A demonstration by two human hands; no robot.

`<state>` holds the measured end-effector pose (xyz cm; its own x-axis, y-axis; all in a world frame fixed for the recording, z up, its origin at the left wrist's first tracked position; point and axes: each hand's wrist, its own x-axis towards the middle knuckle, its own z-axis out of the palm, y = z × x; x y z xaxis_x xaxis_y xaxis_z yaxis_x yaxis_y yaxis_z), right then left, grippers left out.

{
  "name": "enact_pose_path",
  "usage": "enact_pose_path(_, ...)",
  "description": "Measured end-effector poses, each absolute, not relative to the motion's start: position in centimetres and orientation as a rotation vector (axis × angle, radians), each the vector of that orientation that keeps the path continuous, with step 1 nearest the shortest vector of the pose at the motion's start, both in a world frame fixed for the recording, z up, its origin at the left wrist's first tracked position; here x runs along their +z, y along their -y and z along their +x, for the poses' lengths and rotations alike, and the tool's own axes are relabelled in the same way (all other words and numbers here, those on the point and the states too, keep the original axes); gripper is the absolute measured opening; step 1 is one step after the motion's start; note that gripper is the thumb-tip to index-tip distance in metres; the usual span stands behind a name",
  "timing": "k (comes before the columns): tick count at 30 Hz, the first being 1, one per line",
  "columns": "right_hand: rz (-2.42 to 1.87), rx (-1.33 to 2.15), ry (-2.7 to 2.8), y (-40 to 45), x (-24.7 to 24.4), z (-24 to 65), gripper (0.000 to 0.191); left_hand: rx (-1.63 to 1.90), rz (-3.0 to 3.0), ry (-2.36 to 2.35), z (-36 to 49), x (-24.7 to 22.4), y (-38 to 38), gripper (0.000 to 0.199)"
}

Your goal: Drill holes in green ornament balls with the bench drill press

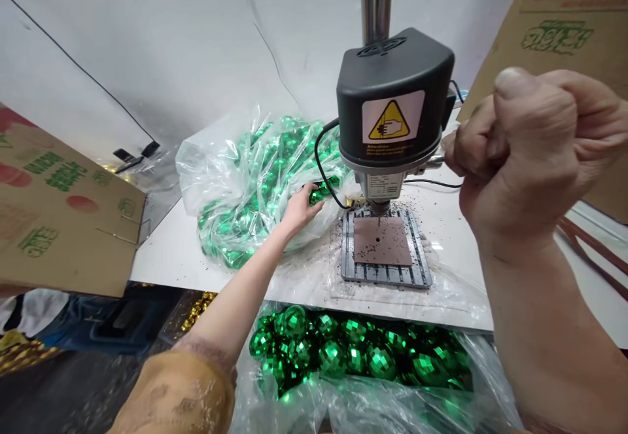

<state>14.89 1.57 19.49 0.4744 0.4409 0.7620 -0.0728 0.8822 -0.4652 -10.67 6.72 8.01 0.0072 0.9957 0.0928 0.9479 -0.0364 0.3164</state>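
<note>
My left hand (303,207) reaches into the mouth of a clear plastic bag (210,172) filled with shiny green faceted balls. Its thumb and fingers curve around a green ball (321,192) at the opening, partly hidden by the hand. On the right, my right hand (534,152) is closed in a fist around a lever handle (436,161) of the drill press (395,100). Under the drill bit, a brown square board (383,241) with a dark hole lies on the slotted metal base (422,270). No ball sits on the board.
Below the table's front edge, more green balls (333,359) fill a plastic-lined container. Cardboard boxes stand at left (73,205) and right (549,48). A black cable (318,152) loops beside the drill. Dark shavings are scattered around the base on the white table (167,251).
</note>
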Motion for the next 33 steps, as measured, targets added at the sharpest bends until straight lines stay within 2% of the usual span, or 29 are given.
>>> enact_pose_path(3,-0.402,0.319,1.045,-1.4,19.6,14.8,0.042,1.194,1.725,-1.556,-9.9,8.6,-3.9,0.038)
enact_pose_path(5,-0.385,0.320,1.045,-1.5,19.5,14.9,0.043,1.432,1.354,-1.206,-8.7,8.7,-1.6,0.037)
enact_pose_path(8,-0.355,0.334,1.048,-1.6,19.4,15.0,0.043,1.409,0.926,-0.971,-6.5,8.0,1.3,0.036)
enact_pose_path(11,-0.333,0.351,1.071,-1.7,19.4,15.1,0.043,1.338,0.776,-0.942,-4.9,6.5,2.8,0.042)
enact_pose_path(15,-0.319,0.387,1.079,-1.8,19.4,15.2,0.043,1.328,0.954,-1.057,-4.0,4.3,2.7,0.052)
enact_pose_path(21,-0.306,0.376,1.092,-1.8,19.3,15.1,0.048,1.313,1.170,-1.105,-2.8,1.8,0.8,0.055)
enact_pose_path(33,-0.387,0.338,1.157,-1.5,19.1,15.0,0.047,1.215,1.415,-1.031,-1.6,0.1,-1.3,0.061)
